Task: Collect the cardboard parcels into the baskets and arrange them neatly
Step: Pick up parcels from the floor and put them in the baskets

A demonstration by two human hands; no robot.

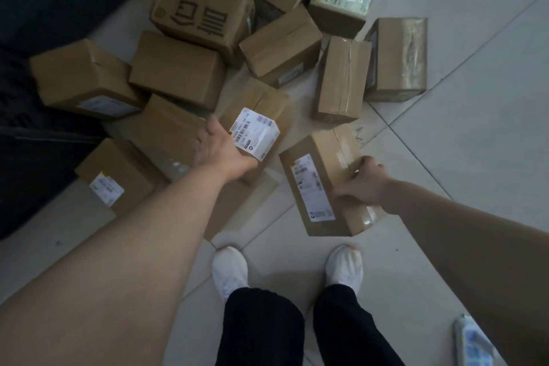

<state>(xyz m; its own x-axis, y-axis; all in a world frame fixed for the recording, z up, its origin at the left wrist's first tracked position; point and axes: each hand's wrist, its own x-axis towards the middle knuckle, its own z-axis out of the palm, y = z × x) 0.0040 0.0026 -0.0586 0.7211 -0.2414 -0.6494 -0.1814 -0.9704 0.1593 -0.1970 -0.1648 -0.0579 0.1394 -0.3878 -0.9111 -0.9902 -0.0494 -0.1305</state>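
Note:
Several brown cardboard parcels lie scattered on the tiled floor. My left hand (218, 147) grips the near end of a parcel with a white shipping label (258, 116), which is tilted above the pile. My right hand (361, 181) holds the right side of a long taped parcel (320, 184) with a label along its left face, lifted near my feet. A large box with black printed characters (202, 13) stands at the back of the pile. No basket is visible.
A dark mat or furniture edge (44, 9) runs along the left. My white shoes (230, 272) stand on the tiles just below the parcels. A pale wrapped package (472, 342) shows at the bottom right corner. Bare tiles (475, 128) lie to the right.

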